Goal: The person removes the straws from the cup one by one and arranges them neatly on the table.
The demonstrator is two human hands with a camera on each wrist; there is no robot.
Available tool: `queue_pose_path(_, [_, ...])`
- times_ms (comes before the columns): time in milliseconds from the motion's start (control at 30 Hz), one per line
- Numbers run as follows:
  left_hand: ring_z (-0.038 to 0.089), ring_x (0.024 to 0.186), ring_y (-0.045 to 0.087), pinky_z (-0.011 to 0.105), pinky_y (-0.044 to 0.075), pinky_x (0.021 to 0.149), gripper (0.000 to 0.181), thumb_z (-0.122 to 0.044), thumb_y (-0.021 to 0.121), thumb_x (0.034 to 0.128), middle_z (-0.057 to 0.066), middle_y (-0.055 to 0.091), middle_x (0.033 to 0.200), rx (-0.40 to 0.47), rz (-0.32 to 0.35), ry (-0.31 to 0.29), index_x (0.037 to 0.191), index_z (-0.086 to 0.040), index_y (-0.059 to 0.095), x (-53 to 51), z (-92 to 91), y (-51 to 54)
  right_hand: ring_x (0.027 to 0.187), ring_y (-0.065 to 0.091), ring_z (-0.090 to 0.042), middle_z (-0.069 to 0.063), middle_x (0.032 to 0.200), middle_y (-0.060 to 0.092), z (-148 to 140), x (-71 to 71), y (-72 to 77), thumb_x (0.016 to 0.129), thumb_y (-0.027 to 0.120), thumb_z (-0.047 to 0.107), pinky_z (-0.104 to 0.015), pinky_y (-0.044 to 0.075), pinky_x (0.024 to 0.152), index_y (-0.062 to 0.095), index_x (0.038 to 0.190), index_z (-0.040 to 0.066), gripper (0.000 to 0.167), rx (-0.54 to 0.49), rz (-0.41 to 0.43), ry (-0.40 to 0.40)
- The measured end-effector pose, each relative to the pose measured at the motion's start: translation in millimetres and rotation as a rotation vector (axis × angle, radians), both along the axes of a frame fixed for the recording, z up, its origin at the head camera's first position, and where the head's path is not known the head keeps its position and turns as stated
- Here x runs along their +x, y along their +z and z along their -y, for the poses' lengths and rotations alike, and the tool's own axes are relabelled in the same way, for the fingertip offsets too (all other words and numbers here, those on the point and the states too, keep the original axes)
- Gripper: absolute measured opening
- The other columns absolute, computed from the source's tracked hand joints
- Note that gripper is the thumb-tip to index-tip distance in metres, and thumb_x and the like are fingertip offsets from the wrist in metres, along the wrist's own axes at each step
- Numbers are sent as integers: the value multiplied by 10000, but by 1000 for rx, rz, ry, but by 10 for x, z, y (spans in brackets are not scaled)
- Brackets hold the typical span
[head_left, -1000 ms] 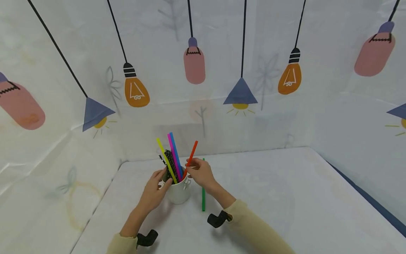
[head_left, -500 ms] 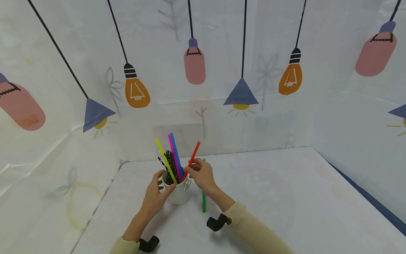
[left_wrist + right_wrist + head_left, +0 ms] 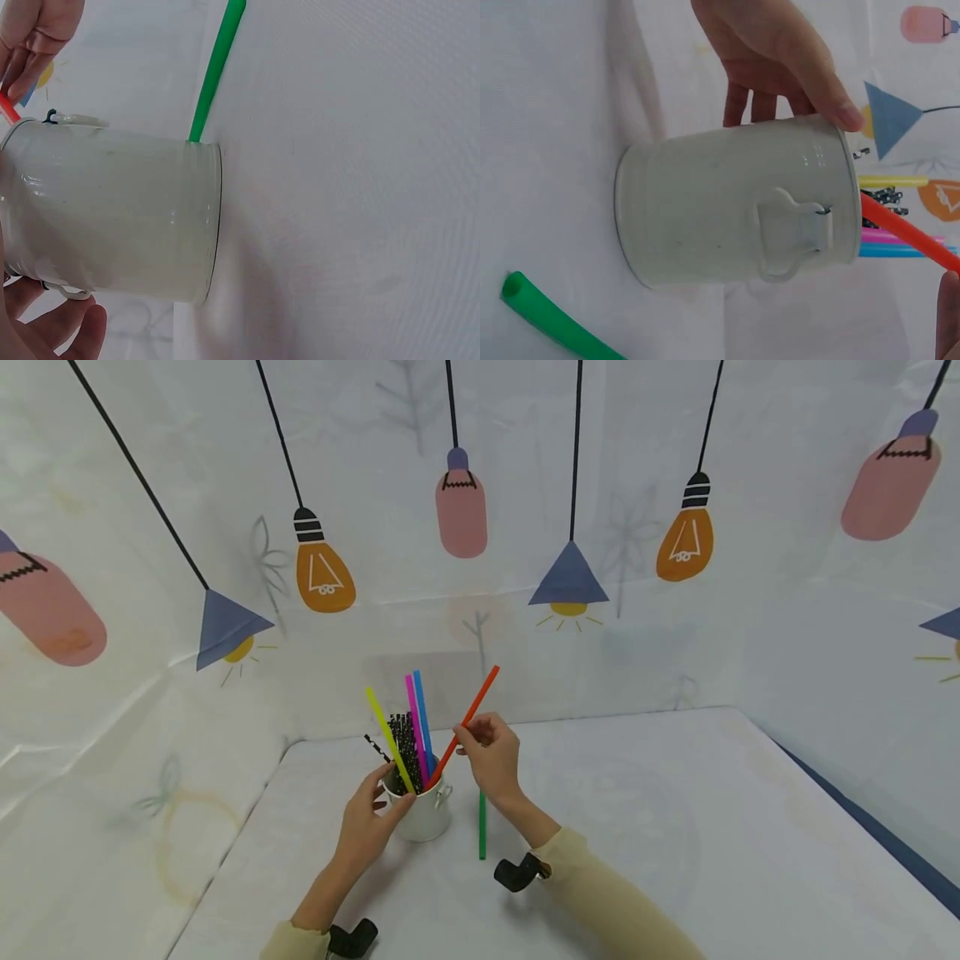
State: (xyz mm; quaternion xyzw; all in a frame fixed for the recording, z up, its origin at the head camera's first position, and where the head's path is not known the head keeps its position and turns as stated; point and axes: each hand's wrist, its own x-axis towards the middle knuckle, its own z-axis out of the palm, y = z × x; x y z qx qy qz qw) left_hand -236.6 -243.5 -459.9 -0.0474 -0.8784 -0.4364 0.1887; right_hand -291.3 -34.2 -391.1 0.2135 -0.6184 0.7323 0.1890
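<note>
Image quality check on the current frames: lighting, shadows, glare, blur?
Head: dim, fairly even light, soft shadows on the flat white tabletop, no obvious motion blur on the long orange-red plastic straw. Left wrist: small highlights on the off-white, cylindrical, metal-looking bucket, soft shadow on the tabletop by its base. Right wrist: soft shadow on the tabletop, faint highlights on the bucket near its rim.
</note>
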Motion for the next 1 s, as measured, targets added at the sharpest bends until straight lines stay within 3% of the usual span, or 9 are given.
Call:
queue_pose_path(267, [378,1176,542,482,522,859,631,-386,701,898,135,480,1426,-6,-62,-11,1434,-148,471,-5,8,-3,736,639,-383,-313,879,606,-184,7,381,898,630,-85,-462,568,631,508,998,-173,180,-106,-158,-8])
queue_pose_path(567, [374,1154,567,508,532,812,655,-320,728,888,126,503,1407,1,-132,-45,1453,-125,461,-6,33,-6,761,632,-410,-287,897,650,-418,-86,570,893,643,-73,-548,542,652,471,1082,-180,277,-65,-119,-53])
queue_pose_path(700, [365,1153,573,500,537,802,668,-321,729,886,115,497,1417,-4,-143,-48,1463,-130,451,-11,46,-11,759,650,-391,-268,901,668,-513,-143,547,892,662,-42,-572,537,668,512,1089,-161,274,-31,-79,-72])
queue_pose_path(933, [356,1158,575,484,543,793,685,-316,738,880,117,485,1431,-13,-142,-40,1468,-126,443,-10,61,-18,733,671,-310,-214,917,677,-620,-438,190,877,737,112,-454,576,636,620,1079,-45,282,29,22,-136])
queue_pose_path(1000, [350,1156,577,476,544,794,679,-304,739,880,116,486,1431,-16,-150,-39,1464,-120,447,-13,61,-26,714,674,-263,-181,904,678,-642,-464,126,869,741,94,-447,577,626,638,1067,-33,257,54,57,-155])
